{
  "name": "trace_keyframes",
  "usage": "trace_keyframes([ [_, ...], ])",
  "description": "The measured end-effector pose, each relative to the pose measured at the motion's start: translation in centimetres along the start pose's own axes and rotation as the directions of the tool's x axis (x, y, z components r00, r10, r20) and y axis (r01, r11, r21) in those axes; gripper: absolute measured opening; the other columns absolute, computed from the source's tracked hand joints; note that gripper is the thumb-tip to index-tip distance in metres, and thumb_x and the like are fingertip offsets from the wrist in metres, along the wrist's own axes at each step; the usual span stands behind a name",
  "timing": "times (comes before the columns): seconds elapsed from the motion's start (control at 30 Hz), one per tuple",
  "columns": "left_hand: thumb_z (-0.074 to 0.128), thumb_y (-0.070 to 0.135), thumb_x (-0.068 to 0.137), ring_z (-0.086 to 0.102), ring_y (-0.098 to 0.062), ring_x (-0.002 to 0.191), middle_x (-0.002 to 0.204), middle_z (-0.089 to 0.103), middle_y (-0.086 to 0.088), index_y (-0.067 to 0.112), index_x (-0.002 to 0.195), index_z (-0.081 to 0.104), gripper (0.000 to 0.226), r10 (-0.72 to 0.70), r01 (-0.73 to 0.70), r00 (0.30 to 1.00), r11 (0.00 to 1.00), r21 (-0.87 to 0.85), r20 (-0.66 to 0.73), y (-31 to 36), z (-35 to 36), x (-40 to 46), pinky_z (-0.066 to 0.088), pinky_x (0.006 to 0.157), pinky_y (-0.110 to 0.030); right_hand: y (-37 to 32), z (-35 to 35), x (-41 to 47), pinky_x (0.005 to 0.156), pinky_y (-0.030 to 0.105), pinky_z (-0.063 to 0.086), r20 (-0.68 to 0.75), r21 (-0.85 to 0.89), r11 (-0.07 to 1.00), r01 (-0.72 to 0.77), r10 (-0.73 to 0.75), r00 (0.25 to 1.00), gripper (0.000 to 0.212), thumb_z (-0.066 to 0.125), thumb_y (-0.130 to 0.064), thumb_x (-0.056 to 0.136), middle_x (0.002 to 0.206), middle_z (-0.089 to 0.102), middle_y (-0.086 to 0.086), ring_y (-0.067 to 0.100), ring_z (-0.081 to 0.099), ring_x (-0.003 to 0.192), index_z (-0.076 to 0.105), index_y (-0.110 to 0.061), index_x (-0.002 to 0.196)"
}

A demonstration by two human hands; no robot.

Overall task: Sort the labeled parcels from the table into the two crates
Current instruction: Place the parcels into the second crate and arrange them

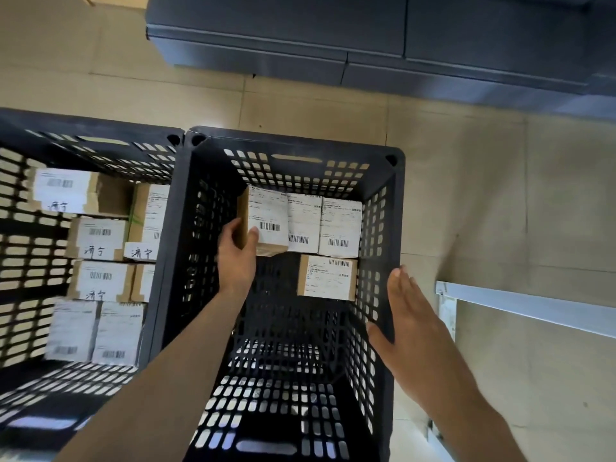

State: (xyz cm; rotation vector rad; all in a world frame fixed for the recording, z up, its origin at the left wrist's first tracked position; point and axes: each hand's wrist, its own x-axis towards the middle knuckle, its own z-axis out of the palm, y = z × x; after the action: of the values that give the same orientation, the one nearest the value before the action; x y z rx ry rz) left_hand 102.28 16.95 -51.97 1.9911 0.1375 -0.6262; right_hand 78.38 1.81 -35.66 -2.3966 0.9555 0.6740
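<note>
L hand (237, 253) gripping a labeled parcel (266, 221) inside the right crate (383, 361) at its far wall beside three others, R hand (410, 325) flat, fingers straight on crate's right rim, left crate (100, 141) w/ more parcels.

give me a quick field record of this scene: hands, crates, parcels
left hand: grips a labeled parcel inside the right crate, at its far left
right hand: open, fingers straight, at the right crate's right wall, holding nothing
right crate contents: three other parcels, two in the far row, one nearer
left crate: many parcels, several with handwritten marks
floor: beige tiles
</note>
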Motion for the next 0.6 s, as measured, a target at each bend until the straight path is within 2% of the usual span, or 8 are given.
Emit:
trace_keyframes([
  [0.07,0.061,0.028,0.104,0.061,-0.015,0.122,0.137,0.064,0.002,0.025,0.148,0.05,0.045,-0.023,0.022,0.999,0.999,0.038,0.027,-0.4,0.2,0.8,0.049,0.107,-0.036,0.1,0.1,-0.1,0.123,0.028,0.005,-0.008,0.014,1.0,0.006,-0.006,1.0,0.087,0.036,-0.052,0.105,0.167,-0.027,-0.005,0.011,-0.015,0.156,-0.026,-0.021,0.157],
  [0.2,0.062,0.011,0.101,0.06,-0.014,0.124,0.138,0.062,0.004,0.021,0.15,0.047,0.052,-0.049,0.042,0.995,0.996,0.073,0.088,-0.6,0.2,2.0,0.048,0.106,-0.031,0.2,0.5,-0.2,0.127,0.031,0.011,-0.013,0.05,0.999,0.012,-0.011,1.0,0.089,0.035,-0.055,0.102,0.166,-0.027,-0.007,0.01,-0.013,0.156,-0.028,-0.024,0.156],
  [0.3,0.067,0.006,0.098,0.057,-0.009,0.124,0.14,0.059,0.006,0.018,0.151,0.045,0.059,-0.059,0.048,0.99,0.995,0.083,0.131,-0.8,0.6,2.8,0.047,0.107,-0.029,0.0,0.7,-0.3,0.127,0.033,0.014,-0.028,0.053,0.998,0.018,-0.016,0.999,0.09,0.033,-0.058,0.099,0.167,-0.025,-0.007,0.01,-0.011,0.157,-0.026,-0.023,0.158],
  [0.37,0.073,0.007,0.095,0.056,-0.014,0.13,0.146,0.056,0.002,0.02,0.152,0.044,0.065,-0.06,0.042,0.987,0.992,0.118,0.148,-1.2,0.9,3.4,0.046,0.112,-0.032,-0.1,0.8,-0.4,0.126,0.033,0.015,-0.04,0.054,0.998,0.022,-0.02,0.999,0.092,0.034,-0.059,0.097,0.168,-0.024,-0.007,0.01,-0.008,0.157,-0.027,-0.023,0.157],
  [0.43,0.078,0.009,0.091,0.05,-0.017,0.137,0.153,0.049,-0.001,0.021,0.154,0.044,0.072,-0.044,0.013,0.985,0.983,0.185,0.165,-1.6,1.1,3.8,0.041,0.117,-0.033,-0.1,0.8,-0.4,0.125,0.032,0.015,-0.039,0.046,0.999,0.026,-0.024,0.999,0.094,0.036,-0.061,0.097,0.168,-0.023,-0.006,0.011,-0.007,0.157,-0.026,-0.023,0.157],
  [0.53,0.082,0.009,0.088,0.037,-0.017,0.145,0.16,0.033,-0.004,0.02,0.158,0.04,0.083,0.01,-0.072,0.975,0.96,0.269,0.223,-1.9,1.5,3.7,0.03,0.117,-0.024,0.0,0.6,-0.4,0.124,0.03,0.012,-0.036,0.038,0.999,0.03,-0.029,0.999,0.096,0.037,-0.062,0.097,0.168,-0.024,-0.007,0.01,-0.007,0.157,-0.023,-0.021,0.159],
  [0.6,0.083,0.012,0.087,0.03,-0.02,0.151,0.166,0.023,-0.005,0.025,0.161,0.034,0.09,0.05,-0.144,0.963,0.927,0.347,0.266,-2.2,1.9,3.6,0.03,0.123,-0.033,-0.1,0.4,-0.4,0.124,0.029,0.012,-0.041,0.052,0.998,0.026,-0.024,0.999,0.096,0.036,-0.064,0.096,0.167,-0.025,-0.007,0.009,-0.008,0.157,-0.024,-0.022,0.158],
])
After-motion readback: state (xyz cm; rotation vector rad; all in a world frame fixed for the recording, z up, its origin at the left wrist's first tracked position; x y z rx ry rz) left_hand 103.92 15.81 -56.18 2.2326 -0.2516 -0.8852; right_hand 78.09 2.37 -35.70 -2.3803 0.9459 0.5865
